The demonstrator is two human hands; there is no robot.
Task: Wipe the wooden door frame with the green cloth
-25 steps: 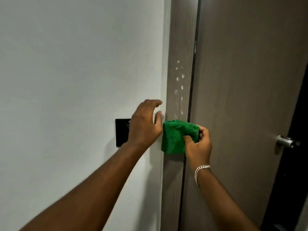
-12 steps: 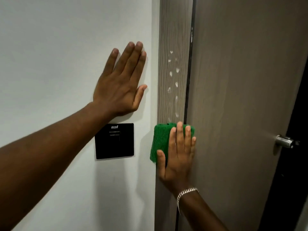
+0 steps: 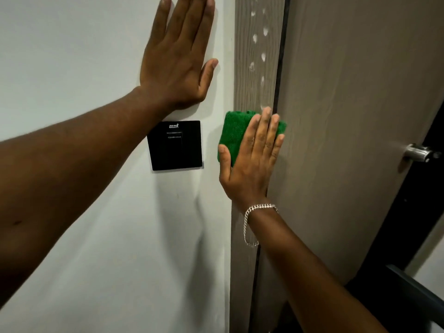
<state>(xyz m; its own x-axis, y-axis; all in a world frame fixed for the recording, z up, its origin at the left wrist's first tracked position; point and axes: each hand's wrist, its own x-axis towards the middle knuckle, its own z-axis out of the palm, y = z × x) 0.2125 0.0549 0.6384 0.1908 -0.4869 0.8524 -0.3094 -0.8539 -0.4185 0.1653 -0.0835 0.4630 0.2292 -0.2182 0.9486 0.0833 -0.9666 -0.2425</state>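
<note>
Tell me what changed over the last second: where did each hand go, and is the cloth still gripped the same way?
The left hand left the frame edge and went up to lie flat on the white wall above the black switch plate. The right hand changed from pinching the green cloth to pressing it with a flat palm. The cloth stays on the wooden door frame, below the white spots.

Filling the left half of the frame, a plain white wall [image 3: 72,56]. Sitting on it at centre, slightly tilted, a glossy black square wall panel [image 3: 176,145] bearing a small white logo. Taking up the right half, a grey-brown wood-grain door [image 3: 360,116]. Sticking out near the right edge, a metal lever handle [image 3: 419,152]. Crossing the lower right corner, a dark grey bar [image 3: 413,292], too cropped for naming.
</note>
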